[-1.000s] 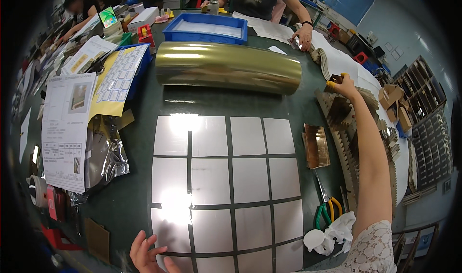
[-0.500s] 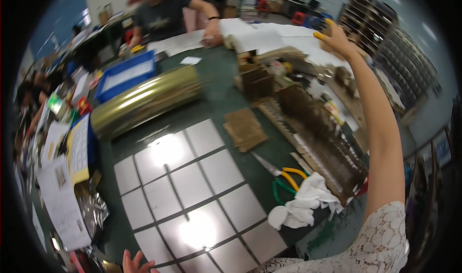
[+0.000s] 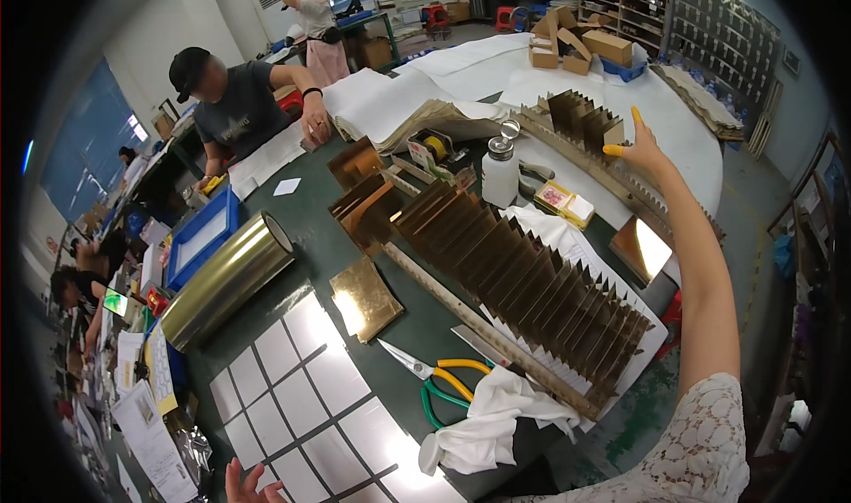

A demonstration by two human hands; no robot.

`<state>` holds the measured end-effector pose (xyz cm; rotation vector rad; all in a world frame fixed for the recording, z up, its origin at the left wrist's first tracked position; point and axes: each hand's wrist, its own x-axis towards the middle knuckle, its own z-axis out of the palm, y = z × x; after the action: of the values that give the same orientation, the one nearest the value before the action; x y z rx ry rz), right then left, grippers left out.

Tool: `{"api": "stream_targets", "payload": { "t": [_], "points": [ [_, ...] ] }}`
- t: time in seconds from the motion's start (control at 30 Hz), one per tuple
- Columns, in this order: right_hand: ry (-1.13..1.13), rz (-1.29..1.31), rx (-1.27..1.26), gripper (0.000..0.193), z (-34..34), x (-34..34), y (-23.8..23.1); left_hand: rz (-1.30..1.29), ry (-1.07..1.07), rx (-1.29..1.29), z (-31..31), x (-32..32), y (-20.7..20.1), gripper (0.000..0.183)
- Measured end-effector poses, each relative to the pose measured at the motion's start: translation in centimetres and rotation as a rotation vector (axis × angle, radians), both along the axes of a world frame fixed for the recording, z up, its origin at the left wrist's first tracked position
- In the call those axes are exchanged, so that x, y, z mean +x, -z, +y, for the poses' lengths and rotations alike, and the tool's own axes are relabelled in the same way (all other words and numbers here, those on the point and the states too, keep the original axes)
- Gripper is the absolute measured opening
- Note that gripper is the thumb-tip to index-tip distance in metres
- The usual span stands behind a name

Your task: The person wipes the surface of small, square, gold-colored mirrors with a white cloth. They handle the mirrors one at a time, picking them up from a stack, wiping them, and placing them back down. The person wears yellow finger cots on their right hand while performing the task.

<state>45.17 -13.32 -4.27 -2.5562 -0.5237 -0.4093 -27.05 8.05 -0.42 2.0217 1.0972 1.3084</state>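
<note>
My right hand (image 3: 645, 148) reaches out at the far right, yellow covers on its thumb and a finger. Thumb and finger are spread, right beside the end of several upright brown metal plates (image 3: 581, 117) in a long slotted rack (image 3: 634, 188). Nothing shows in its grip. My left hand (image 3: 251, 483) is partly cut off at the lower edge, fingers apart and holding nothing. Near it lies a grid of flat silvery square plates (image 3: 301, 395). A second slotted rack (image 3: 505, 348), full of brown plates, stands at the middle right.
Green-and-yellow-handled snips (image 3: 434, 374) and a white cloth (image 3: 496, 414) lie near the front. Beyond are a gold roll (image 3: 226, 281), a blue tray (image 3: 202, 237), a loose gold plate (image 3: 365, 299) and a white bottle (image 3: 499, 173). A person (image 3: 253, 104) sits across the table.
My view has turned and steadied, so the table's things sit elsewhere in the picture. My right hand stays stretched out, now lower in view and beside the far rack's plates.
</note>
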Motion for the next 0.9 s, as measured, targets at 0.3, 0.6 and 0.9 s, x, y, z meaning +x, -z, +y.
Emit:
{"api": "stream_targets", "payload": {
  "t": [0.3, 0.6, 0.9],
  "points": [
    [-0.261, 0.125, 0.332, 0.118, 0.4, 0.6, 3.4, 0.040, -0.013, -0.111, -1.5, 2.3, -0.5, 0.047],
    [-0.581, 0.048, 0.583, 0.100, 3.9, -16.7, -8.9, -0.132, 0.275, -0.296, -4.8, 4.7, 1.7, 0.030],
    [-1.210, 0.279, 0.008, 0.104, 2.9, -46.8, -9.5, -0.279, 0.900, -0.550, -9.4, 5.2, 0.2, 0.053]
  ]
}}
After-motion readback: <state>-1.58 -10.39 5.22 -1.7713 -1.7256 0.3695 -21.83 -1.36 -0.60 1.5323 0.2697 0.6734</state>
